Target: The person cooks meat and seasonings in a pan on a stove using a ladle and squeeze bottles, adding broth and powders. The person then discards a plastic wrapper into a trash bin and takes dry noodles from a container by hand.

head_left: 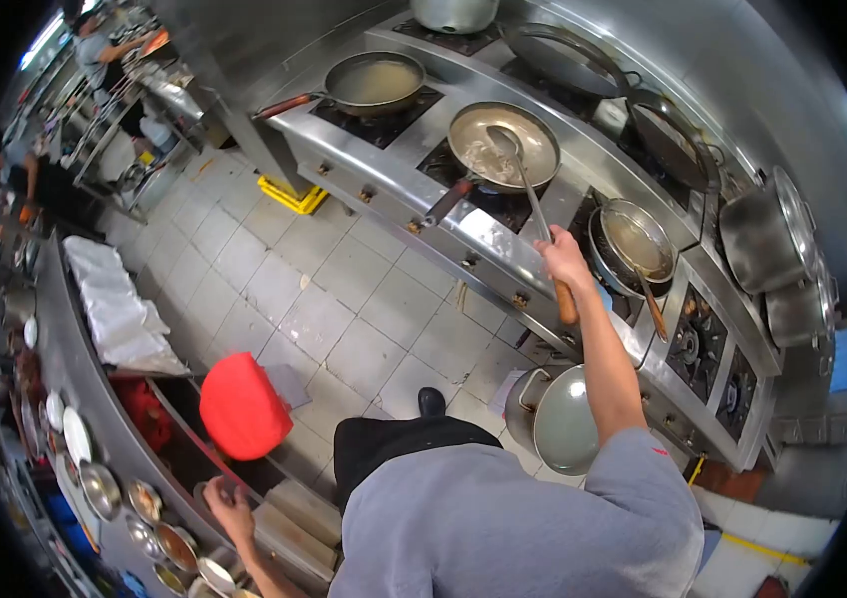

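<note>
My right hand (565,259) is closed around the long handle of a ladle (535,204) with a wooden grip. The ladle's bowl rests in a frying pan (456,125) on the stove, among pale, creamy food. My left hand (231,510) is low on the left, at the counter's edge beside an open drawer (169,424). Its fingers are curled by a small dark rounded thing too unclear to name. Nearest to that hand are several metal bowls (176,547) on the counter.
Another frying pan (374,80) with liquid stands on the left burner. A strainer (635,239) sits over a pan at right. A large pot (565,419) stands below the stove, near my legs. A red lid-like piece (244,407) juts into the aisle. Two people work far left.
</note>
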Demonstrator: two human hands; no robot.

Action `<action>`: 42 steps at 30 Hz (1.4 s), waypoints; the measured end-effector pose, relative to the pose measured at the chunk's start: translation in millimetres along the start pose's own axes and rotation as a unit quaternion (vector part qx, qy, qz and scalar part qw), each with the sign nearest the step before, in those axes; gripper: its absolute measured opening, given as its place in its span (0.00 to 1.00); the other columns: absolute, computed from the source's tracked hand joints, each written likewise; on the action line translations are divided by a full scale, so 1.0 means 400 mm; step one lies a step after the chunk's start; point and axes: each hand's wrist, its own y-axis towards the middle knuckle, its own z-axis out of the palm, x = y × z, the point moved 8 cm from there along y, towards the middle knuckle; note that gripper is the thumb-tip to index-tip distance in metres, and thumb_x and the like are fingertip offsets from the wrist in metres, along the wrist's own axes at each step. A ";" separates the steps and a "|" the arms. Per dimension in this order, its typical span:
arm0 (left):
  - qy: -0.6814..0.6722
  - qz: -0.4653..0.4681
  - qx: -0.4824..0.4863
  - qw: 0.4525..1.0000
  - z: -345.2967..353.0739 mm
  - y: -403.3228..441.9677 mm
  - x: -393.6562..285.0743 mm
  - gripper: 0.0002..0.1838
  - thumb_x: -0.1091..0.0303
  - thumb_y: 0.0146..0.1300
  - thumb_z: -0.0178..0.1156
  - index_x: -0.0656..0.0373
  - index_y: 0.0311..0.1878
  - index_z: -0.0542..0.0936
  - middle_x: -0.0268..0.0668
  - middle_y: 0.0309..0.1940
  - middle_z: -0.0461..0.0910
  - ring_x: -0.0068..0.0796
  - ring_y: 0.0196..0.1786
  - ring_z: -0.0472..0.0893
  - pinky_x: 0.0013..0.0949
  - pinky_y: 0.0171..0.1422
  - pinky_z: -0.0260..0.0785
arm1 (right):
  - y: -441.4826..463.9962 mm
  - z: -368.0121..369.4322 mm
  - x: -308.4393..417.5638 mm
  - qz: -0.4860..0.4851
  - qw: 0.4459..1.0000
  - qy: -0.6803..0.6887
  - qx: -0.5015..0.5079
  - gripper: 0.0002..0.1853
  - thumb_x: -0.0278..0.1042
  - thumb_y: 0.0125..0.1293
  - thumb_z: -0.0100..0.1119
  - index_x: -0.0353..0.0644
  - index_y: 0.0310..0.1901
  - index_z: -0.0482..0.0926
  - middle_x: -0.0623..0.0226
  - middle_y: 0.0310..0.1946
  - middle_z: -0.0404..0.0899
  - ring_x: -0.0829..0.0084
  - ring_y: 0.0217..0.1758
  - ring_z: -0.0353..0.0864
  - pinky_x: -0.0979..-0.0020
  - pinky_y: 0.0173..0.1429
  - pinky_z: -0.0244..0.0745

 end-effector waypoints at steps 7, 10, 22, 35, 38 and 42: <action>-0.088 -0.031 0.319 0.943 0.459 0.120 0.006 0.14 0.77 0.55 0.60 0.68 0.45 0.75 0.38 0.29 0.77 0.26 0.32 0.77 0.31 0.37 0.72 | 0.086 0.021 -0.025 0.013 0.996 0.066 -0.056 0.11 0.32 0.65 0.54 0.34 0.44 0.71 0.72 0.18 0.67 0.78 0.13 0.65 0.71 0.15 0.61; -0.067 -0.002 0.432 0.899 0.655 0.127 0.141 0.14 0.74 0.55 0.59 0.68 0.45 0.76 0.39 0.30 0.78 0.26 0.33 0.77 0.31 0.37 0.71 | 0.076 0.106 0.019 0.052 0.970 0.234 0.042 0.08 0.30 0.66 0.53 0.37 0.43 0.70 0.75 0.19 0.64 0.82 0.12 0.61 0.74 0.14 0.58; -0.150 -0.115 0.458 0.869 0.657 0.607 0.308 0.11 0.73 0.57 0.59 0.66 0.43 0.76 0.36 0.29 0.80 0.25 0.30 0.77 0.28 0.31 0.70 | -0.058 0.174 0.057 0.017 0.965 -0.139 -0.221 0.15 0.34 0.63 0.55 0.34 0.48 0.72 0.64 0.21 0.71 0.74 0.16 0.72 0.69 0.19 0.67; -0.173 -0.176 0.389 0.887 0.680 0.811 0.272 0.12 0.74 0.58 0.57 0.64 0.45 0.74 0.39 0.34 0.79 0.28 0.32 0.80 0.30 0.30 0.74 | -0.016 0.222 0.104 0.070 0.977 -0.029 -0.200 0.16 0.33 0.61 0.56 0.32 0.47 0.73 0.62 0.21 0.73 0.69 0.19 0.74 0.64 0.22 0.68; -0.215 -0.182 0.395 0.874 0.699 0.704 0.259 0.11 0.76 0.55 0.58 0.62 0.42 0.76 0.36 0.29 0.78 0.26 0.28 0.78 0.28 0.25 0.70 | 0.047 0.162 0.061 0.056 0.963 -0.112 -0.240 0.18 0.34 0.59 0.58 0.31 0.47 0.73 0.57 0.23 0.76 0.65 0.22 0.77 0.60 0.27 0.72; -0.182 -0.066 0.495 0.847 0.765 0.585 0.306 0.12 0.76 0.57 0.51 0.63 0.45 0.76 0.37 0.29 0.79 0.28 0.28 0.78 0.29 0.27 0.71 | 0.073 0.188 0.068 0.079 0.967 0.225 -0.095 0.10 0.31 0.64 0.53 0.37 0.44 0.73 0.70 0.18 0.68 0.77 0.15 0.67 0.70 0.17 0.64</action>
